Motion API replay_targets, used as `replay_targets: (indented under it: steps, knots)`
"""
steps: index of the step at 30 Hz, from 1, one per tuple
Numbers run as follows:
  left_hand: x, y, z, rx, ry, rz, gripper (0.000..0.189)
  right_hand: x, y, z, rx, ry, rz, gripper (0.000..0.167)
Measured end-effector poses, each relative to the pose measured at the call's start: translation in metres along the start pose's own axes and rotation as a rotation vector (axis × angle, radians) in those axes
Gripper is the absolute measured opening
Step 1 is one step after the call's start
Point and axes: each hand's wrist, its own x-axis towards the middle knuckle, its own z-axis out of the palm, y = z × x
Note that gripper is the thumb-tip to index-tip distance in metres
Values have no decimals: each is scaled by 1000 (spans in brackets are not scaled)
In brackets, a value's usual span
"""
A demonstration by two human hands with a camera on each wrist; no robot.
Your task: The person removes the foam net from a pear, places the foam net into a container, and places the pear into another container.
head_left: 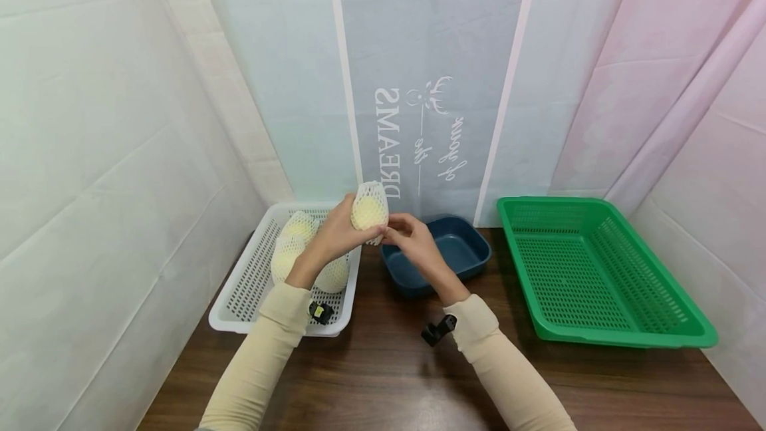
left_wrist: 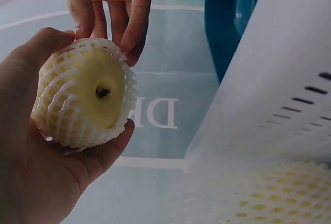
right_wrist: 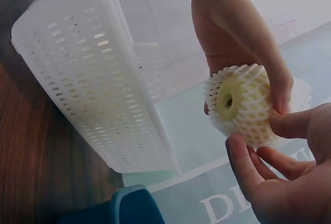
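Observation:
A pale yellow round fruit in a white foam net is held up in front of the curtain, its dark-centred end uncovered in both wrist views. My left hand grips it, thumb on one side and fingers round the other. At the net's edge, my right hand pinches the foam between thumb and fingertips. Below the left forearm stands a white perforated basket with netted fruits in it, partly covered by the arm. Under the right hand is a dark blue basin.
A large green perforated basket stands on the right of the brown wooden table. Printed curtains hang close behind the containers and along both sides. Each wrist carries a small black device.

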Motion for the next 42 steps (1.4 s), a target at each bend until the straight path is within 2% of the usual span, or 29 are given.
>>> replay_targets:
  steps: [16, 42]
  knots:
    - [-5, 13, 7, -43, 9, -1, 87, -12, -11, -11, -59, 8, 4, 39]
    - [-13, 29, 26, -96, 44, 41, 85, -34, -18, -29, -157, 18, -35, 38]
